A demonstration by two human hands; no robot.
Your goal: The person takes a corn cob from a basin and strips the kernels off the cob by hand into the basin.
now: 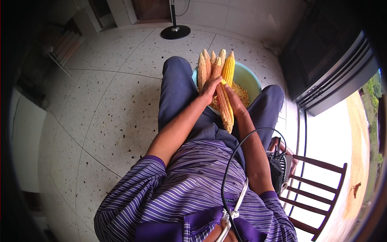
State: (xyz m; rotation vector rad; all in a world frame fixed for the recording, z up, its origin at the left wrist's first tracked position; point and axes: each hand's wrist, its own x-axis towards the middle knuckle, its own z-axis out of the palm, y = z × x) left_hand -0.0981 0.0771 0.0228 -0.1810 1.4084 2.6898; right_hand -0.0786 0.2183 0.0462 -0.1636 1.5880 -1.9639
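A partly shelled corn ear (224, 104) lies between both hands, its lower end pointing toward my lap. Yellow kernels remain along its right side, while the left side shows bare reddish cob. My left hand (210, 90) wraps its upper left side, the thumb near the top. On the right side, my right hand (234, 98) presses its thumb against the kernels. Beyond the hands, several mostly bare corncobs (201, 71) stand in a pale green basin (252, 77) beside a full yellow ear (229, 68). Loose kernels (240, 93) lie in the basin; the hands hide part of them.
My knees (178, 81) flank the basin. A black cable (227, 175) loops over my shirt and right forearm. At right stand a dark wooden chair (314, 184) and an open doorway (329, 136). A round black stand base (175, 32) rests on the speckled floor (121, 99).
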